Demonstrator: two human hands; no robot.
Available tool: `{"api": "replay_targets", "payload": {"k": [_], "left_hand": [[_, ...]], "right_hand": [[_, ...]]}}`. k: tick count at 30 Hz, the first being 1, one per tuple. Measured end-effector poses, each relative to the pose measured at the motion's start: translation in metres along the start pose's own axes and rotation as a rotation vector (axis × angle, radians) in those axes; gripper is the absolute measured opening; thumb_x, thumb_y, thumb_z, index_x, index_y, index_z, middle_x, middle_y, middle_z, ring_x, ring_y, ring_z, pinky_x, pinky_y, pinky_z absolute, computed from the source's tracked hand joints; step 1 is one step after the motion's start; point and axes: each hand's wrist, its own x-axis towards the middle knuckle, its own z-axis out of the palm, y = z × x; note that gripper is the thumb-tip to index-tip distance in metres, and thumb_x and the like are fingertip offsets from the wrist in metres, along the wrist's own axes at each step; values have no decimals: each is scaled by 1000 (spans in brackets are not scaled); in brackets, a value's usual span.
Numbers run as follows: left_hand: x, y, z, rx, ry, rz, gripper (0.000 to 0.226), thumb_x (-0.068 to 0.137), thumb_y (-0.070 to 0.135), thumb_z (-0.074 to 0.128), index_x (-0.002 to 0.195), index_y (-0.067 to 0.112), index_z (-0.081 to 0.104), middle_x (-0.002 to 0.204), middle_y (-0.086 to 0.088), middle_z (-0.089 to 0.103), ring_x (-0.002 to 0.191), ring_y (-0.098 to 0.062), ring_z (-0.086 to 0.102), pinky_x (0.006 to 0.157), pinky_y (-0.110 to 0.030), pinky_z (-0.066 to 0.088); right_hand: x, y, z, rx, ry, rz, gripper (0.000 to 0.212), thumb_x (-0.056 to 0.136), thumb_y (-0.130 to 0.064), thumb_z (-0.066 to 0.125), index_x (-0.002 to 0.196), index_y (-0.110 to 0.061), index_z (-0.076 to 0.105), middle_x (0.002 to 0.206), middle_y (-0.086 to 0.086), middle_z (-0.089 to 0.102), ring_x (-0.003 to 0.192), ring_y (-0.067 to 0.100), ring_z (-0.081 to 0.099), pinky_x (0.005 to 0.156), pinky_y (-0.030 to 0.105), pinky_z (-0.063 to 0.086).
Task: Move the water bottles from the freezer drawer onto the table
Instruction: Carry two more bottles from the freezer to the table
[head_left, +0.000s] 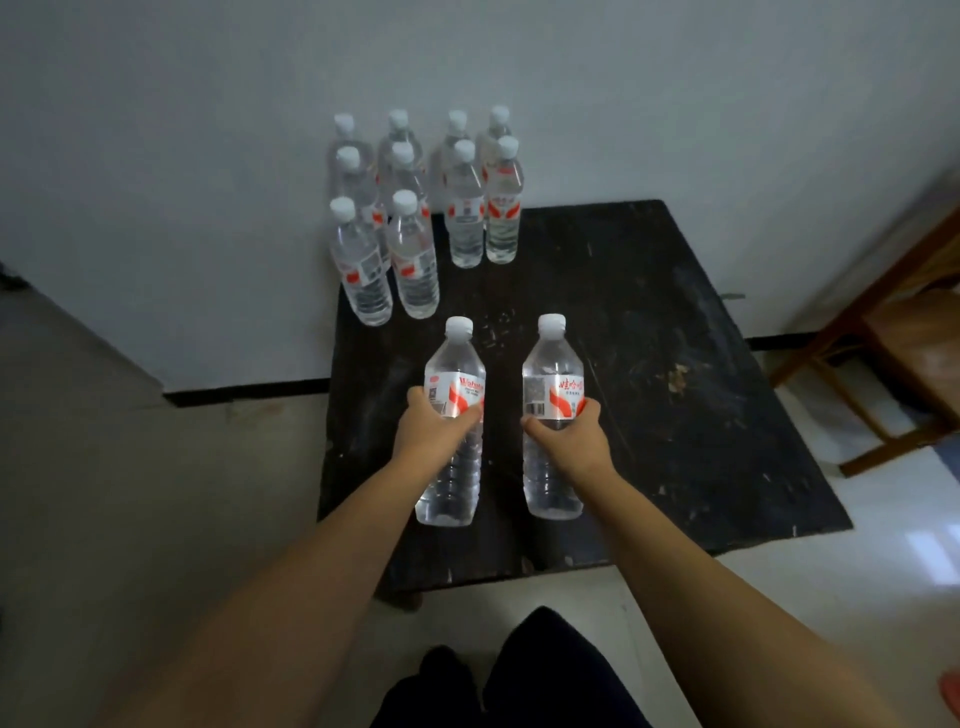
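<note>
- Left hand (434, 431) wraps tight around the left bottle (451, 426), held upright over the black table (675, 374)
- Right hand (569, 441) is closed around the right bottle (551, 415) — upright, just beside the other
- Ten bottles (415, 208) stand grouped at the table's 11 o'clock corner, against the wall (675, 104)
- A wooden chair (893, 338) sits at 3 o'clock
</note>
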Motion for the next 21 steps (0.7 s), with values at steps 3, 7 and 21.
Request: {"api": "replay_targets", "payload": {"k": [3,7,21], "left_hand": [[34,17,6,-2,-51,15,63,72,41,75,121,20,41,102,5,56,85,-12,56,68,-27,44],[79,42,16,-57,-56,63,60,72,35,77,118,23,40,99,9,56,84,-6,56,64,-21,42],[218,125,51,-241,115,260,72,71,14,81,131,14,40,126,0,55,110,-7,53,91,-17,38]], "right_hand": [[28,-14,2,13,35,32,68,76,-30,78,127,-13,36,116,3,56,102,18,58,82,29,46],[78,-35,6,10,40,-14,64,76,-27,78,125,-14,38,119,5,57,108,22,59,90,33,49],[251,-110,36,107,-119,-176,70,75,-13,79,129,-23,35,107,-18,53,104,8,55,83,17,45]]}}
